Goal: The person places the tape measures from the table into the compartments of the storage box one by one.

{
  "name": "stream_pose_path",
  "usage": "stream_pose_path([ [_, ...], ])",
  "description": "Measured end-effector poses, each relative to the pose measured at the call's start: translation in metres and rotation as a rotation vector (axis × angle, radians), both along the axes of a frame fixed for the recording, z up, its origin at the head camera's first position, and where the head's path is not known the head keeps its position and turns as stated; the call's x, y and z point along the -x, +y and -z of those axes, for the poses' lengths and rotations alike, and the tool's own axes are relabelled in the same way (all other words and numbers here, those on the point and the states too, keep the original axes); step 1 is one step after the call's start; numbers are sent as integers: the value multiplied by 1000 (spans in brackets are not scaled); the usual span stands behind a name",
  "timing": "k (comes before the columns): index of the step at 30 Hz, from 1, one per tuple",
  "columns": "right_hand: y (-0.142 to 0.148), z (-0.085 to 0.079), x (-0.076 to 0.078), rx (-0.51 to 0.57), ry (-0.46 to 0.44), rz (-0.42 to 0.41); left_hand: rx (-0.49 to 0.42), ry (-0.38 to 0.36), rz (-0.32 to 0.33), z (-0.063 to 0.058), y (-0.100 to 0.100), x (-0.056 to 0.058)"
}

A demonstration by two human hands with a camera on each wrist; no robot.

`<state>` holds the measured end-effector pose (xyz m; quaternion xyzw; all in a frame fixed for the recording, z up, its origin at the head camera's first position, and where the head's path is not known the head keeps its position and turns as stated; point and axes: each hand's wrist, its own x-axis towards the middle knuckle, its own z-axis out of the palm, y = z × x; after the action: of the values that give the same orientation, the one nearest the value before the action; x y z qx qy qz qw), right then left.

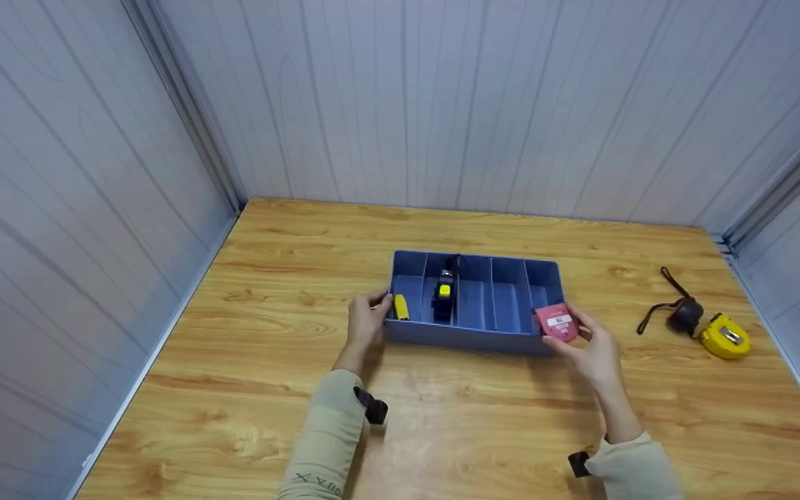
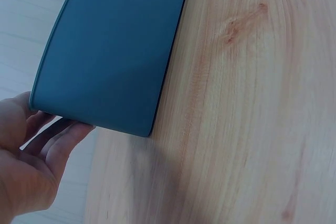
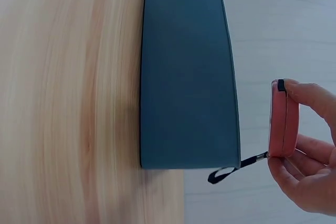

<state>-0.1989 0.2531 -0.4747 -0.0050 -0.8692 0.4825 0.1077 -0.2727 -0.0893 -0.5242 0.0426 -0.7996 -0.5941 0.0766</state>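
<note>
A long blue divided box [image 1: 466, 337] sits on the wooden table. My left hand [image 1: 367, 321] holds its left end wall; in the left wrist view the fingers [image 2: 68, 139] lie against the outside of that wall, with the thumb at the rim. A yellow tape measure [image 1: 401, 307] is in the leftmost compartment, and a black tape measure with a yellow button [image 1: 444, 295] stands in the second. My right hand [image 1: 594, 351] pinches a pink tape measure [image 1: 557, 323] above the box's front right corner; its black strap [image 3: 226, 174] hangs from it.
To the right of the box, a black tape measure with a cord [image 1: 685, 316] lies beside another yellow tape measure [image 1: 725, 337]. White panel walls [image 1: 400, 104] enclose the table [image 1: 254, 292] at the back and sides.
</note>
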Motion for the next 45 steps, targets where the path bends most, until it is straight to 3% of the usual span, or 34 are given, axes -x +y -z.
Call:
stream_pose_path([
  [5,-9,3,5,-10,1,-22,-9,-1,5,0,0,0],
  [15,-29,13,14,3,166,-58,46,10,-21,-1,0,0],
  [25,-47,16,24,45,98,-79,45,20,-21,0,0,-1],
  [45,-74,17,47,8,109,-91,33,-14,-22,-2,0,-1],
])
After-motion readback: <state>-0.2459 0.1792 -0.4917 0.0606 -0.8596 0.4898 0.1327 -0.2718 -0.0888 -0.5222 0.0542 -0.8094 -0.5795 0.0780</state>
